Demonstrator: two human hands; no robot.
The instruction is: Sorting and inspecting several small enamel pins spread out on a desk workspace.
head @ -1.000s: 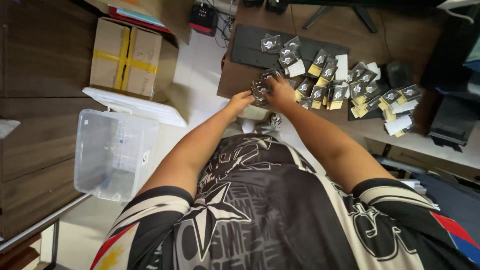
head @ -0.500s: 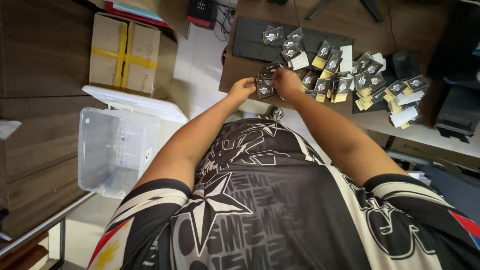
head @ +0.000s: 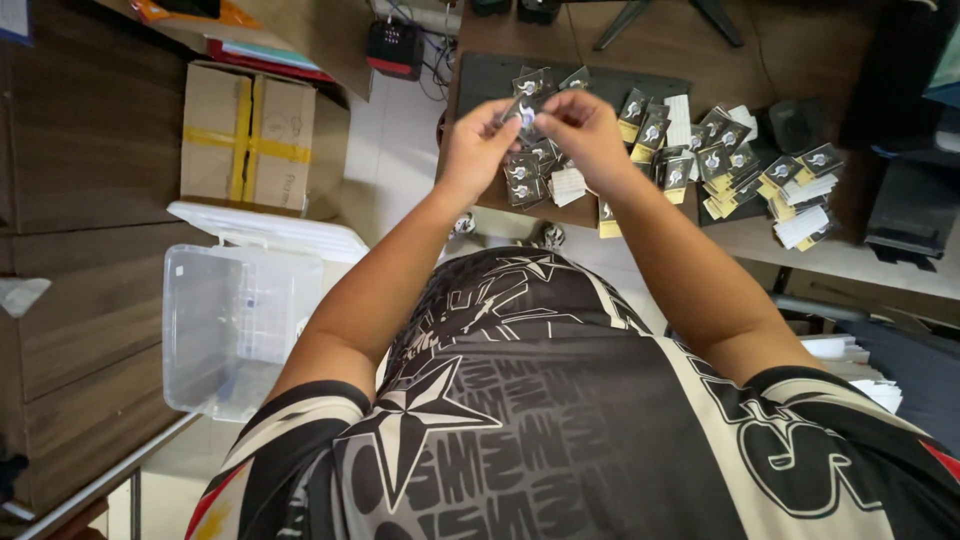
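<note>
My left hand [head: 474,147] and my right hand [head: 583,127] are raised together above the brown desk [head: 800,60], both pinching one small dark packet [head: 524,111] with a silver piece on it. Just below them a pile of the same small packets [head: 524,172] lies at the desk's near left edge. Many more packets with yellow and white cards [head: 730,160] are spread to the right over the desk and a black mat [head: 480,80].
A clear plastic bin [head: 235,325] with a white lid [head: 270,225] stands on the floor at my left. Behind it sits a taped cardboard box [head: 245,135]. A black device [head: 912,215] rests at the desk's right end. Papers [head: 850,360] lie lower right.
Both hands have risen from the pile at the desk's edge and now hold a single packet up in the air. The camera view has shifted slightly.
</note>
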